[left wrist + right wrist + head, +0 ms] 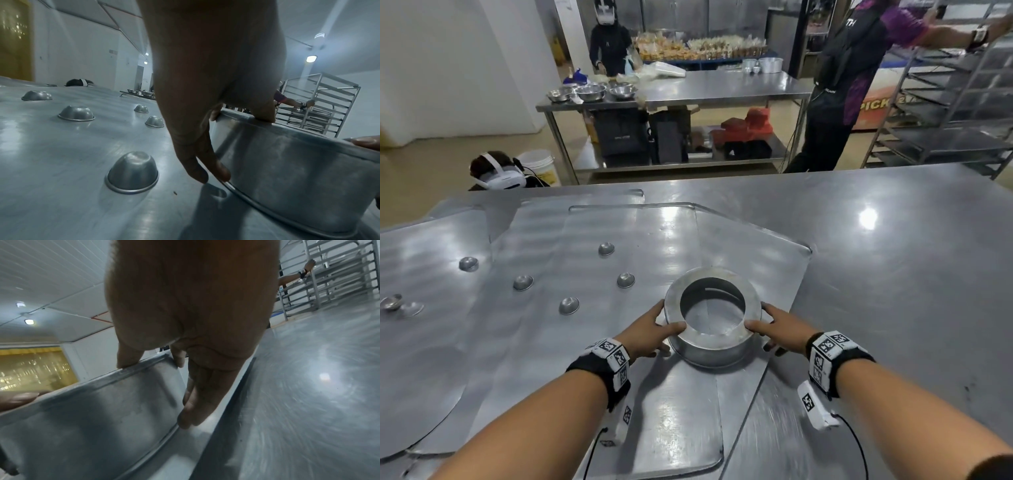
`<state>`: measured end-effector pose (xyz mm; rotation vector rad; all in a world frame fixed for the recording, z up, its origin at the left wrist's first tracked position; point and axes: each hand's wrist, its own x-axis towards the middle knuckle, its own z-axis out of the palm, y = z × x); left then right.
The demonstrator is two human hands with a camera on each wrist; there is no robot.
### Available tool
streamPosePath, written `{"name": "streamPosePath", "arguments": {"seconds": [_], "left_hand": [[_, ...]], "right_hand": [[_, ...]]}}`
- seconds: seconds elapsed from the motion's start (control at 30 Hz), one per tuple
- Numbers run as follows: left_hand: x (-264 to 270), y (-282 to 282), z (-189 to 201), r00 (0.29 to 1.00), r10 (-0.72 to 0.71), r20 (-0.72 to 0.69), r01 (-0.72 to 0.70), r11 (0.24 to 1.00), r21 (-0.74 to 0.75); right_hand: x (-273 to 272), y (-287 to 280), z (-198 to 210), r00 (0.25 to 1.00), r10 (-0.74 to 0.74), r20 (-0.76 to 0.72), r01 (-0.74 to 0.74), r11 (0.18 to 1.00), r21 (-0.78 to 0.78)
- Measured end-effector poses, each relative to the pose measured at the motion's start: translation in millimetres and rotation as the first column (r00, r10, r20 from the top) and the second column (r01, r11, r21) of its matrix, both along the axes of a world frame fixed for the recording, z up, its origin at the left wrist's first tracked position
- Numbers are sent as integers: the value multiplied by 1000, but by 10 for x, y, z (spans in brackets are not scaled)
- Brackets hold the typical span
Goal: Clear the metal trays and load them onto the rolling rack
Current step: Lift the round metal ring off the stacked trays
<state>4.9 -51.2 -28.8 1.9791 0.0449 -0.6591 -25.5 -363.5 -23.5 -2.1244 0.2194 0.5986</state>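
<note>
A brushed steel table (893, 260) spreads under both hands. On it lie overlapping flat metal trays (592, 342), dull and scuffed; at least three edges show, the exact count unclear. Beyond the right hand, well apart, stands one rolling rack (945, 102) of bare steel rails. Between the hands sits a single round metal pan (712, 346), upside down on the nearest tray, its base showing a wide round opening. The left hand (650, 334) and right hand (777, 327) grip its opposite sides, thumbs on top, fingers against the wall. Left of the left hand rest seven small domed metal cups (568, 305), inverted and smooth.
</note>
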Motion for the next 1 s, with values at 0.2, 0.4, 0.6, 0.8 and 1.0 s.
{"name": "streamPosePath", "arguments": {"seconds": [0.2, 0.4, 0.6, 0.8, 1.0], "left_hand": [[-101, -136, 107, 974, 102, 202, -78, 989, -123], [-111, -234, 174, 919, 260, 296, -194, 952, -235], [-148, -372, 307, 856, 435, 281, -302, 860, -411], [-200, -362, 319, 875, 415, 250, -292, 864, -410], [-325, -400, 269, 914, 316, 254, -209, 904, -372]], "right_hand": [[85, -99, -24, 975, -136, 176, 93, 968, 233], [152, -73, 184, 918, -279, 283, 156, 908, 388], [195, -17, 338, 899, -354, 257, 198, 853, 483], [184, -62, 316, 901, -356, 247, 202, 850, 486], [53, -94, 309, 908, -292, 302, 131, 880, 457]]}}
